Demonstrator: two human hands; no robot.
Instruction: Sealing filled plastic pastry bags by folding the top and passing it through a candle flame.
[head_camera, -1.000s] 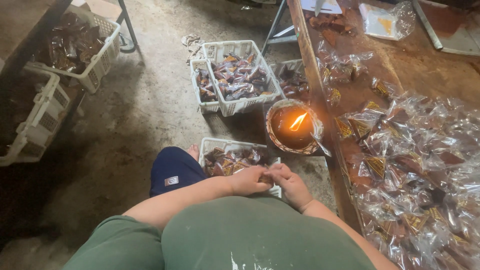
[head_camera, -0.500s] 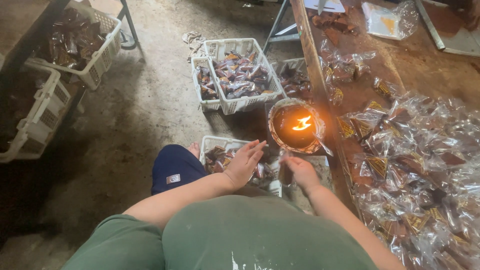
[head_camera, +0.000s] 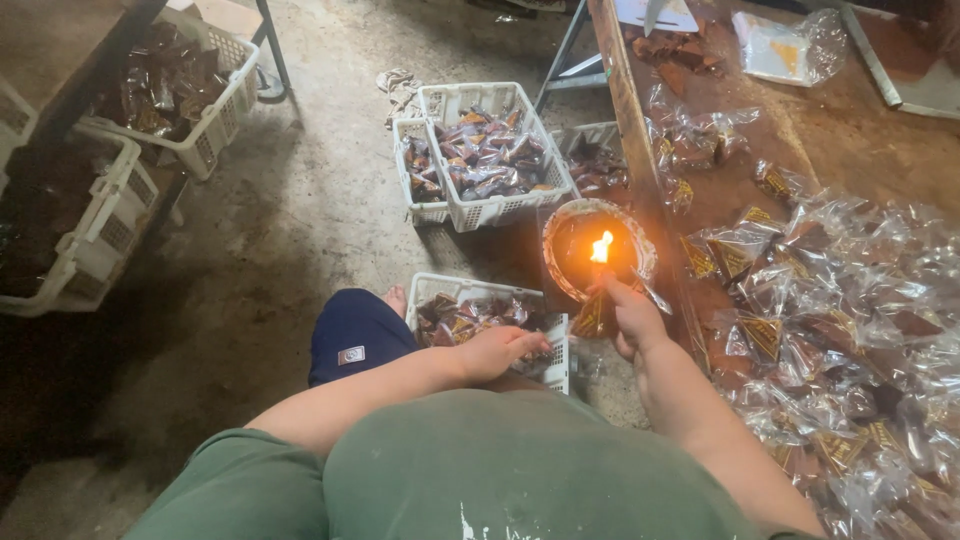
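My right hand (head_camera: 632, 318) holds a small clear packet with dark filling (head_camera: 592, 316), its top edge close under the flame (head_camera: 601, 246) of a round lamp bowl (head_camera: 563, 268). Fingers apart, my left hand (head_camera: 498, 352) rests over the near white basket (head_camera: 556, 352) of filled packets by my knee. Many more clear packets (head_camera: 840, 330) lie heaped on the wooden table (head_camera: 850, 160) at my right.
Two white baskets of packets (head_camera: 480, 155) stand on the concrete floor ahead, with a third (head_camera: 598, 160) under the table edge. More white crates (head_camera: 215, 110) sit on a rack at the left. A metal stand leg (head_camera: 560, 60) rises near the table.
My hands have parted. The right hand rose with the packet to the flame, and the left hand dropped onto the near basket.
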